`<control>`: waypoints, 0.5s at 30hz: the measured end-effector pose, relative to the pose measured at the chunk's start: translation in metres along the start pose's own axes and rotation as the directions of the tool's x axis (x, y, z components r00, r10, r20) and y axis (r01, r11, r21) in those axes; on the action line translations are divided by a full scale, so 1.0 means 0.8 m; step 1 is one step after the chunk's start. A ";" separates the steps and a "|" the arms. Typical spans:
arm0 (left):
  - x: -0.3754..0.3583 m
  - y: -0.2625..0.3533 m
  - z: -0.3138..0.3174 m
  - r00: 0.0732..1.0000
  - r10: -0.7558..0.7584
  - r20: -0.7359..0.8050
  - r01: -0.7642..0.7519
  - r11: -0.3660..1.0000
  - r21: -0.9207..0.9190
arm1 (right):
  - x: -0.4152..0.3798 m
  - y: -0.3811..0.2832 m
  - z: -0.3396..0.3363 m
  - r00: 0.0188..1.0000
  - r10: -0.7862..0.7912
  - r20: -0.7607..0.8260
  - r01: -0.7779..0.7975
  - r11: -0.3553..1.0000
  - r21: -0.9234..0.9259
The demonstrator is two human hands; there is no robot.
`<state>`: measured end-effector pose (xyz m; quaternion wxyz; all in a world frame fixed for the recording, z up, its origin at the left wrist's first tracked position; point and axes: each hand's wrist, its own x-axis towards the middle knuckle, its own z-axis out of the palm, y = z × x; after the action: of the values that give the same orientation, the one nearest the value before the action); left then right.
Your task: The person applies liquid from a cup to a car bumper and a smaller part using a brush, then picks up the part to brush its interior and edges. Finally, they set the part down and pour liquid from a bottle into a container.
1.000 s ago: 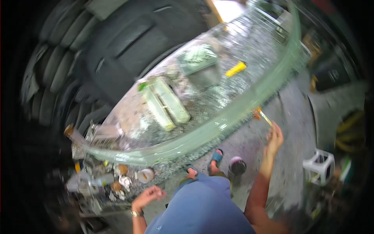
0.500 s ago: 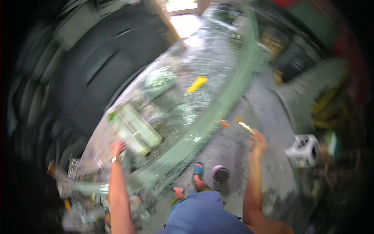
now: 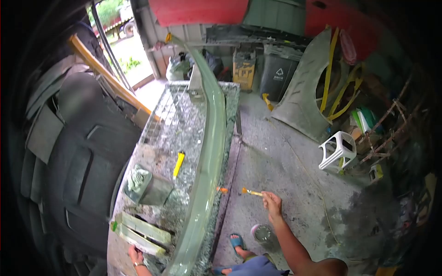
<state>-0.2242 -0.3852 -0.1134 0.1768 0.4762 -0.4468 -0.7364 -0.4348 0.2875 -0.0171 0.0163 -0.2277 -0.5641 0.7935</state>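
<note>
A small brush (image 3: 253,192) with an orange tip is held by its handle in my right hand (image 3: 272,204), over the floor right of the bench. My left hand (image 3: 135,254) is at the near left, beside a pale two-part tray (image 3: 140,234); its fingers are partly hidden, and I cannot tell what they touch. A long, curved, glossy green panel (image 3: 209,138) lies along the bench's right side. Just left of the brush tip, an orange piece (image 3: 222,189) sits at the panel's edge. On the bench are a yellow tool (image 3: 179,164) and a container (image 3: 155,190) with cloth beside it.
A large black panel (image 3: 87,156) stands left of the bench. Beyond are a dark bin (image 3: 277,73) and a yellow container (image 3: 243,69). A grey fender (image 3: 301,103) and white stool (image 3: 337,151) are at the right. A can (image 3: 262,233) stands on the floor near my feet.
The view has turned, so the bench now runs more upright and more of the far wall shows. The brush stays in my right hand. My left hand appears lower, near the tray.
</note>
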 end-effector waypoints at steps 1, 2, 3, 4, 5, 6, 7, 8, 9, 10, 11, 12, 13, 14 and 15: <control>0.000 0.003 -0.001 0.999 0.034 0.030 -0.035 0.999 0.011 | 0.001 0.002 0.000 1.000 0.010 0.014 -0.010 1.000 0.021; 0.004 0.002 -0.007 0.995 0.100 0.024 -0.101 0.995 0.009 | 0.001 0.003 -0.001 1.000 -0.005 0.013 0.004 0.999 0.039; 0.008 0.005 -0.006 0.987 0.163 0.015 -0.163 0.987 0.008 | 0.000 0.003 -0.003 1.000 0.009 0.011 -0.009 0.999 0.033; -0.001 0.007 0.002 0.975 0.217 -0.049 -0.216 0.976 0.034 | 0.000 0.001 -0.003 1.000 0.025 0.010 -0.025 0.999 0.023; -0.009 0.011 0.009 0.973 0.227 -0.042 -0.226 0.974 0.032 | -0.001 -0.002 -0.003 1.000 0.019 0.011 -0.019 0.999 0.034; -0.015 0.014 0.012 0.939 0.345 0.007 -0.345 0.937 0.049 | -0.002 -0.003 -0.003 1.000 0.025 -0.003 -0.025 0.999 0.038; -0.023 0.018 0.012 0.889 0.455 0.056 -0.458 0.887 0.063 | -0.003 -0.004 -0.004 0.999 0.035 -0.017 -0.034 0.999 0.041; -0.029 0.027 0.012 0.885 0.462 0.057 -0.465 0.883 0.061 | -0.004 -0.004 -0.006 0.999 0.033 -0.013 -0.032 0.998 0.048; -0.043 0.045 0.018 0.907 0.418 0.047 -0.420 0.907 0.026 | -0.003 -0.004 -0.008 0.999 0.036 -0.014 -0.035 0.998 0.052; -0.063 0.067 0.029 0.927 0.374 0.038 -0.374 0.927 -0.010 | -0.001 -0.005 -0.008 0.999 0.039 -0.012 -0.039 0.998 0.056; -0.076 0.080 0.030 0.944 0.329 0.027 -0.328 0.944 -0.044 | 0.001 -0.006 -0.008 0.999 0.039 -0.002 -0.039 0.997 0.061; -0.072 0.090 0.019 0.932 0.345 0.110 -0.340 0.938 -0.064 | 0.001 -0.007 -0.008 0.999 0.039 -0.004 -0.039 0.996 0.081; -0.075 0.093 0.002 0.931 0.351 0.098 -0.346 0.936 -0.060 | 0.000 -0.006 -0.008 0.999 0.044 -0.007 -0.043 0.994 0.099; -0.095 0.104 0.007 0.917 0.390 0.087 -0.385 0.921 -0.061 | 0.002 -0.006 -0.006 0.998 0.055 0.004 -0.055 0.994 0.097; -0.126 0.122 0.027 0.903 0.424 0.072 -0.421 0.905 -0.058 | 0.004 -0.008 -0.004 0.999 0.035 0.008 -0.036 0.995 0.089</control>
<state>-0.2099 -0.3582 0.0255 0.3231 0.3335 -0.5310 -0.7088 -0.4383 0.2932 -0.0136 0.0105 -0.2342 -0.5240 0.8188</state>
